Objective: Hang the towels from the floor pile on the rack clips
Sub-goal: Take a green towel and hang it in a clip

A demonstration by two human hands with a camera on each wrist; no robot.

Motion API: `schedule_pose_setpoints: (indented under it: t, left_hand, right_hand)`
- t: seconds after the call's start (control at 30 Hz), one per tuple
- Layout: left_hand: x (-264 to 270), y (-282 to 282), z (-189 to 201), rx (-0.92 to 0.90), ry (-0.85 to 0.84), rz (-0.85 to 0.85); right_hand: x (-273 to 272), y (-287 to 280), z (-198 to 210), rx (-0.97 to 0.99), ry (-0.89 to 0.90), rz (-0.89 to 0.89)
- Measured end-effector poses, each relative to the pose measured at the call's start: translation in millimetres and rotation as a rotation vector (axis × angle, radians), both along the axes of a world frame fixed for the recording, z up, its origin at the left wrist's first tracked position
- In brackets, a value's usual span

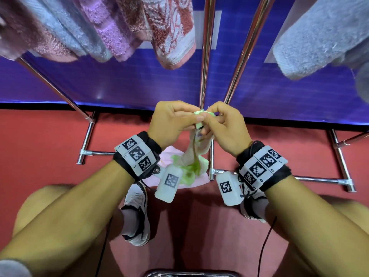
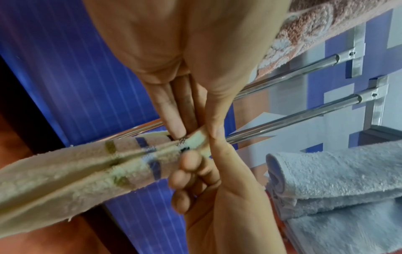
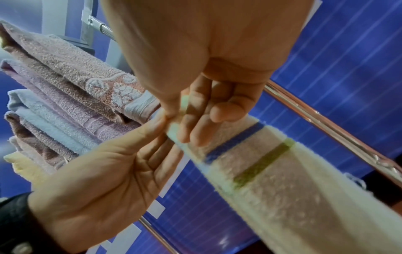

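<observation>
A cream towel (image 1: pixel 192 151) with a blue and a green stripe hangs from both hands in front of the rack. My left hand (image 1: pixel 191 119) and right hand (image 1: pixel 211 120) pinch its bunched top edge close together, thumbs nearly touching. In the left wrist view the left hand (image 2: pixel 195 137) pinches the towel (image 2: pixel 87 168) at its end, where a small dark bit shows. In the right wrist view the right hand (image 3: pixel 178 123) pinches the same end of the towel (image 3: pixel 272 171). On the floor below lies a pile with a pink towel (image 1: pixel 169 158) and a green-white one (image 1: pixel 188 173).
Several towels (image 1: pixel 99 27) hang overhead at left, and a grey-blue towel (image 1: pixel 319 41) hangs at right. Chrome rack poles (image 1: pixel 206 56) rise behind the hands, and base bars (image 1: pixel 311 178) lie on the red floor. A blue wall panel (image 1: pixel 129 80) stands behind. My shoes (image 1: pixel 137 212) are below.
</observation>
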State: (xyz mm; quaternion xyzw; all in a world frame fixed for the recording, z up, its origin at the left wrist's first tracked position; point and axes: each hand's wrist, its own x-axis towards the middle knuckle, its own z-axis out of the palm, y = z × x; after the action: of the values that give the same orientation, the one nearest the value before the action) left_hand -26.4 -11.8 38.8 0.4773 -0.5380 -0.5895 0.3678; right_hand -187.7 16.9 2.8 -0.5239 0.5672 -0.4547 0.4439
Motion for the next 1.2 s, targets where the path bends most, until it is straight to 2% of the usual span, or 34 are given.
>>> schedule_pose_setpoints:
  t: [0.13, 0.23, 0.4, 0.6, 0.73, 0.9, 1.03, 1.1, 1.2]
  left_hand:
    - [5, -7, 3, -0.006, 0.017, 0.037]
    - [12, -14, 3, -0.018, 0.021, 0.087]
    - [21, -19, 3, 0.004, 0.068, 0.108]
    - [38, -26, -1, 0.014, 0.061, 0.149]
    - [44, -28, -7, 0.013, 0.036, 0.218]
    - [50, -34, -8, 0.047, 0.082, 0.338]
    - [47, -35, -9, -0.006, 0.083, 0.351]
    - [46, -34, -10, -0.018, 0.072, 0.353]
    - [42, -33, -12, -0.050, 0.046, 0.349]
  right_hand:
    - [-13, -3, -3, -0.100, 0.429, 0.074]
    - [-20, -3, -12, -0.113, 0.627, 0.180]
    - [-32, -2, -22, 0.033, 0.767, 0.329]
    - [-37, -2, -14, 0.048, 0.819, 0.239]
    - [-38, -4, -14, -0.042, 0.741, 0.100]
    - [-37, -8, 3, -0.209, 0.237, -0.140]
    - [-37, -12, 10, -0.232, 0.013, -0.205]
    - [-36, -15, 10, -0.240, 0.020, -0.246]
    - [-33, -15, 9, -0.249, 0.189, -0.294]
